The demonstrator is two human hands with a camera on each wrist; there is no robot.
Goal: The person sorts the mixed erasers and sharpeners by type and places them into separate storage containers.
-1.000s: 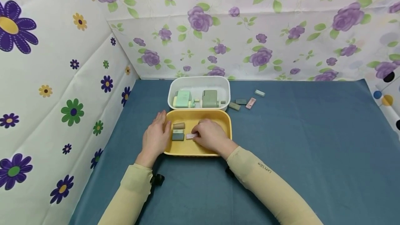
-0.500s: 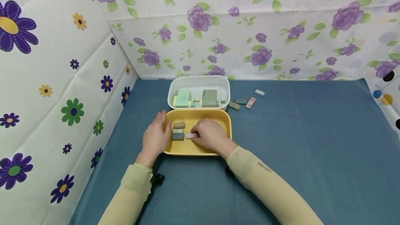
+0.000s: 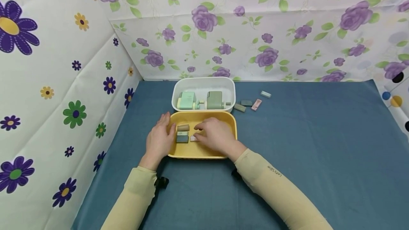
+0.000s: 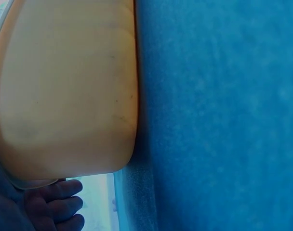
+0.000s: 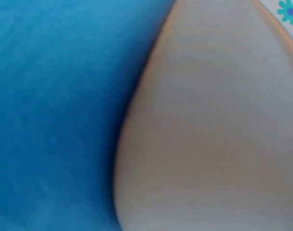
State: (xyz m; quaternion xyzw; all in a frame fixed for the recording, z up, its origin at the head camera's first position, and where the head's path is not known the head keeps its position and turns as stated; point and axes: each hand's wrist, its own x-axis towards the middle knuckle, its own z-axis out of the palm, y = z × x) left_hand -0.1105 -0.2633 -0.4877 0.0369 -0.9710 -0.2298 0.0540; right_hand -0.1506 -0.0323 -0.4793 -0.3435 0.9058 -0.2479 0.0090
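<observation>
In the head view my left hand (image 3: 161, 140) rests against the left end of a yellow tray (image 3: 204, 155), its fingers straight along the rim. Inside the tray my right hand (image 3: 218, 136) hovers over a small pale pink eraser-like block (image 3: 193, 139), thumb and forefinger apart. The hand partly covers this block. To its left lie a tan block (image 3: 183, 127), a pale green block (image 3: 182, 133) and a grey-blue block (image 3: 182, 139), stacked in a column. In the left wrist view several fingers (image 4: 64, 208) show by the tray's end wall (image 4: 69, 96).
Behind stands a white tray (image 3: 204, 83) with a mint box-shaped piece (image 3: 187, 99) and an olive one (image 3: 214, 99), both knobbed. Right of it lie an olive block (image 3: 239, 108), a dark block (image 3: 246, 103), a pink block (image 3: 256, 104) and a white block (image 3: 266, 94).
My right thumb and forefinger have parted from the pale pink block, and the hand has lifted slightly. The block stays in the yellow tray. My left hand has not moved.
</observation>
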